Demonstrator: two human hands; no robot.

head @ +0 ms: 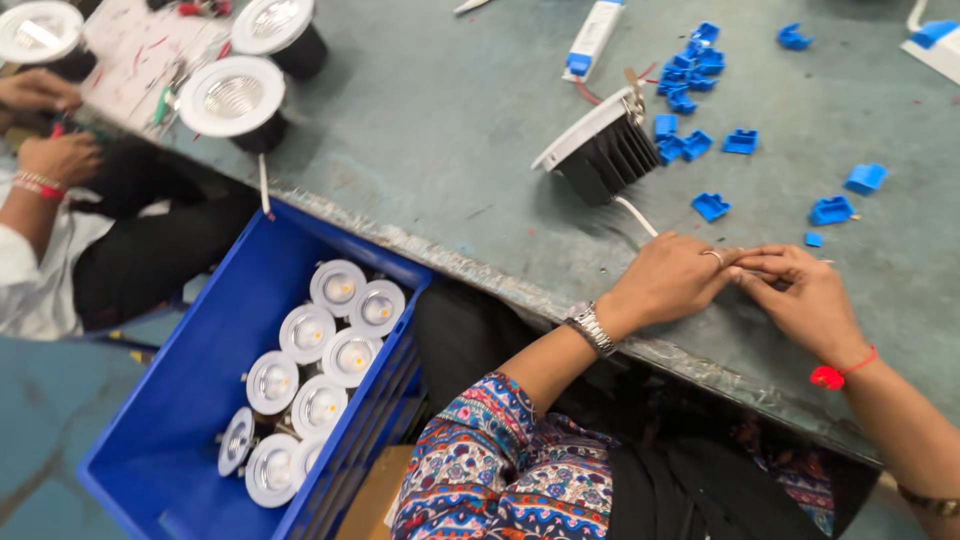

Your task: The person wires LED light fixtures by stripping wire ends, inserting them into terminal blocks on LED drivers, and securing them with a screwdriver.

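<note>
The left hand (668, 280) and right hand (800, 295) meet fingertip to fingertip, pinching the white wire (636, 215) from the downlight (603, 150) near the table (440, 130) edge; a tug may drag the lamp off.

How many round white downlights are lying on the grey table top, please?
4 round white downlights: one at the top-left corner, one at the top edge, one below those, and one tipped on its black fins mid-table. More may lie off-frame.

Floral patterned sleeve (480, 450), metal wristwatch (592, 328), red thread bracelet (835, 374).
</note>
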